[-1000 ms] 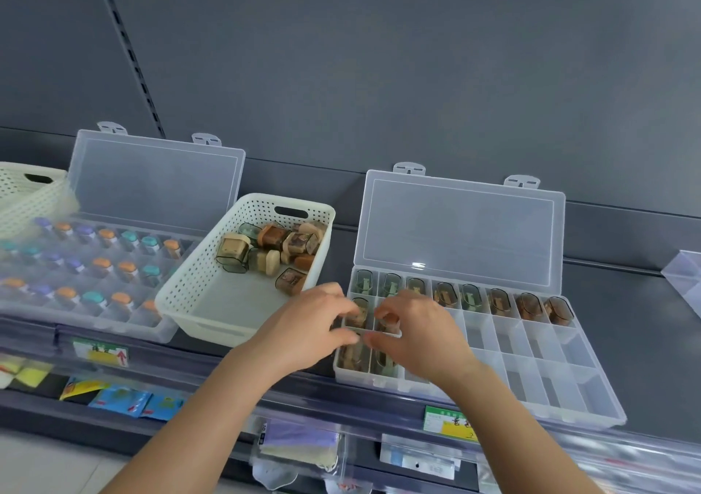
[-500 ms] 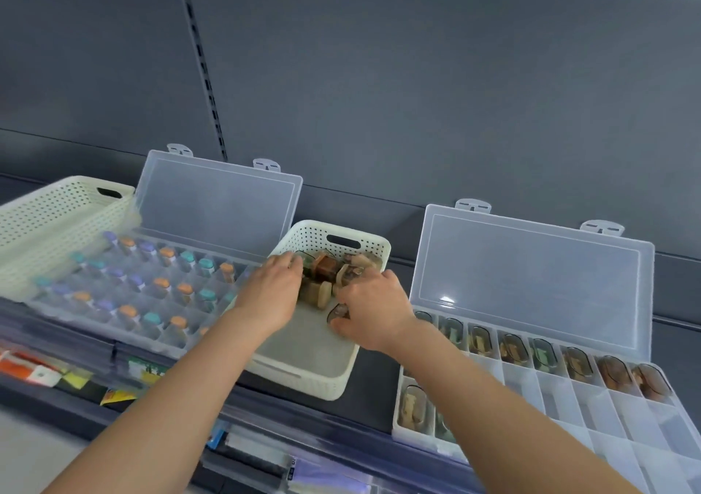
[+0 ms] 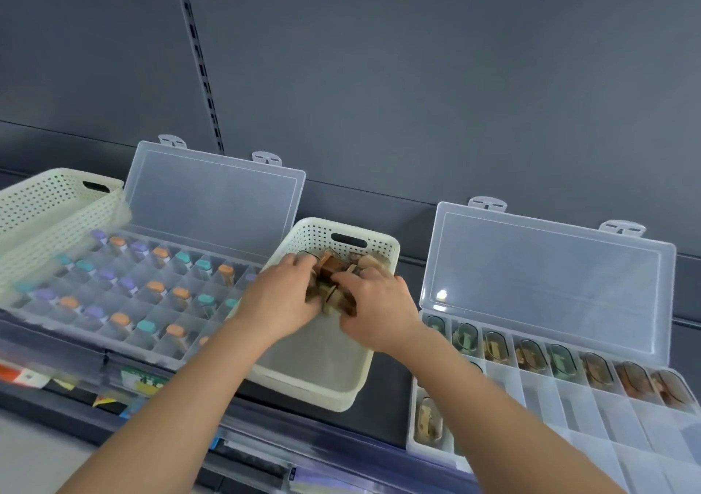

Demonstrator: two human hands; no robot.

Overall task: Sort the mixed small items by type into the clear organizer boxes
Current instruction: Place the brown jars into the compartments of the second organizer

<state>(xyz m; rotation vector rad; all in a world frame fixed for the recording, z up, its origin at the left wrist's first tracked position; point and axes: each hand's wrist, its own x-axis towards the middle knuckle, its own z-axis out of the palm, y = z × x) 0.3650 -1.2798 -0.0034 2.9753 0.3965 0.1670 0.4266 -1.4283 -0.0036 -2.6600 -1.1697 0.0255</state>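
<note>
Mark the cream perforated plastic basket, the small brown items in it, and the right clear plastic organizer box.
cream perforated plastic basket (image 3: 303,389), head view, near wall.
small brown items (image 3: 330,266), head view, topmost brown piece.
right clear plastic organizer box (image 3: 546,285), head view, open lid.

The cream basket (image 3: 315,389) is dotted with holes and holds brown and tan pieces (image 3: 335,266). The left clear box (image 3: 212,197) shows purple, orange and teal caps (image 3: 161,253); the right clear box (image 3: 546,285), green and brown cases (image 3: 561,359).

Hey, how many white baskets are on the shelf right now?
2. The left basket sits at the far left, partly cut off; the middle basket stands between the left box and the right box.
</note>
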